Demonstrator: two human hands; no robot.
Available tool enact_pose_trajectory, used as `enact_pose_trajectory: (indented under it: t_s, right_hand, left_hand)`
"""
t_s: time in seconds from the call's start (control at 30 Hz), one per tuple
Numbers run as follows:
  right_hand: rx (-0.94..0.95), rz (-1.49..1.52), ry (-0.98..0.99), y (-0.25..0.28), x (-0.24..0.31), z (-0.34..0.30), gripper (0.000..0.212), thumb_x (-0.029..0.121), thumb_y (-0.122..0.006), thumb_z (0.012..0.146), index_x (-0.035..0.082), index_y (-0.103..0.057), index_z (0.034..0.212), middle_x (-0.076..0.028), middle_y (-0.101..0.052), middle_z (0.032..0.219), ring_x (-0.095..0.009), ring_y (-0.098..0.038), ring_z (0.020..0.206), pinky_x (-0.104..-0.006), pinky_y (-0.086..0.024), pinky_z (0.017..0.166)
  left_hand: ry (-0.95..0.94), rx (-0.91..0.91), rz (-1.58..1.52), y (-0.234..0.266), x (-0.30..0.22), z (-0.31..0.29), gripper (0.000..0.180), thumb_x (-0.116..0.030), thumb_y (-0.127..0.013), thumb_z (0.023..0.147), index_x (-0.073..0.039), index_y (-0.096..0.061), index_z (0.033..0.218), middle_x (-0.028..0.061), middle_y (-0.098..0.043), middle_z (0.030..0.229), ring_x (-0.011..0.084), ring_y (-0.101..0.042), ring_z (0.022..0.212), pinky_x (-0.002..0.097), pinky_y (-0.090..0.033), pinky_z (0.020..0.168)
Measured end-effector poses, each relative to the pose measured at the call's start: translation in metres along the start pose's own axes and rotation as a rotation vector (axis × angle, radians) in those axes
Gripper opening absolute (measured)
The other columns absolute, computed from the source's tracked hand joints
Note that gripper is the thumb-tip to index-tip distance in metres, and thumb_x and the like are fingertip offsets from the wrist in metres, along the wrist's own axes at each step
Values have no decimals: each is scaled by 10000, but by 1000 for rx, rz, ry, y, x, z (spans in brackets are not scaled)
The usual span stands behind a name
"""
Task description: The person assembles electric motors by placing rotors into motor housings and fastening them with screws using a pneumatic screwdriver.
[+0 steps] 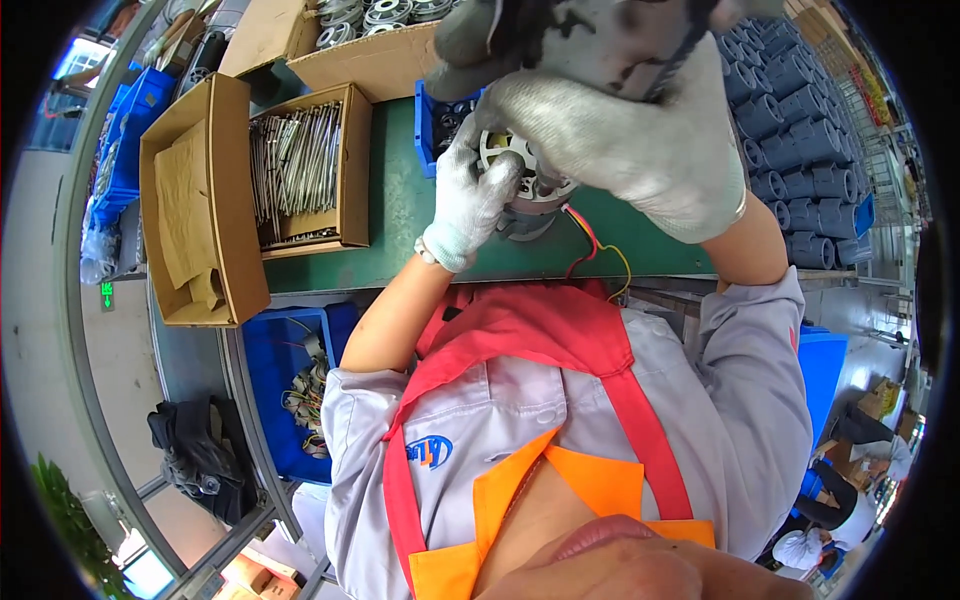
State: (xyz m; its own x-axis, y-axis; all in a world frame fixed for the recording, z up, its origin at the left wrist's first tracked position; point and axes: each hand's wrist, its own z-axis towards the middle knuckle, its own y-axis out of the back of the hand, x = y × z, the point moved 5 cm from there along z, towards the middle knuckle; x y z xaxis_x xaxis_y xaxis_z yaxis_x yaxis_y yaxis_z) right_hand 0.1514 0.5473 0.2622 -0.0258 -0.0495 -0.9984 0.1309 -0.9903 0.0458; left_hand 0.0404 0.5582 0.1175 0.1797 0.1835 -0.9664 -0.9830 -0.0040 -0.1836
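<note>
A round electric motor [532, 208] with a slotted pale metal end plate stands on the green bench, and red, yellow and dark wires trail from it. My left hand [468, 192], in a whitish glove, grips its left side, with the thumb on the end plate. Over the motor's right side is my gloved right hand [640, 150], its fingers curled against a large, blotchy grey tool [610, 45]. That tool looms near the camera and is cut off by the upper edge, so its exact kind is unclear. The right hand hides part of the motor.
Left on the green bench [400, 230] are a carton of long metal rods [295, 160] and an open brown box [180, 200]. A blue bin [425, 130] of dark parts sits behind the motor. Grey plastic housings [815, 180] are stacked right. A blue crate [270, 400] stands below the bench.
</note>
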Motion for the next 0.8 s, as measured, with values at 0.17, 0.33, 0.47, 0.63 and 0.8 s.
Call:
enact_pose_trajectory:
  t_s: [0.17,0.33,0.47,0.63,0.8]
  right_hand:
    - [-1047,1537,-587,-34,-20,-6,472,37,-808,703,-21,-596,1120,-62,-675,975,-129,-654,910,-283,-539,781]
    - [-564,2389,-1465,-23,2,-2,379,-45,-549,887,-3,-525,1262,-138,-674,1060,-208,-688,873,-341,-577,768]
    - [-732,2657,-1505,-35,-26,3,379,107,-708,825,-38,-579,1151,-89,-658,1047,-167,-649,919,-290,-533,828]
    - [-1016,2898,-1667,-92,-23,-2,419,279,-414,974,-69,-552,1164,-132,-645,1018,-210,-628,874,-315,-524,839]
    - [-421,2393,-1603,-84,-31,-1,361,242,-610,872,-47,-553,1081,-130,-635,1009,-180,-624,880,-281,-514,792]
  left_hand:
    - [-36,17,-17,3,7,-2,348,-77,-620,870,-5,-565,1206,49,-655,956,78,-579,785,256,-499,681]
    - [-183,36,68,-2,1,10,287,-103,-646,865,-7,-601,1132,64,-673,931,115,-609,786,284,-507,700]
    - [-217,71,182,9,4,3,443,-72,-599,776,3,-566,1211,119,-679,1015,186,-643,880,308,-516,805]
    - [-104,121,98,-4,-15,17,573,-36,-541,716,3,-530,1288,147,-645,1162,221,-636,1051,339,-492,941]
    - [-112,124,186,-2,-16,18,606,0,-502,671,4,-534,1276,149,-640,1153,236,-638,1047,351,-491,940]
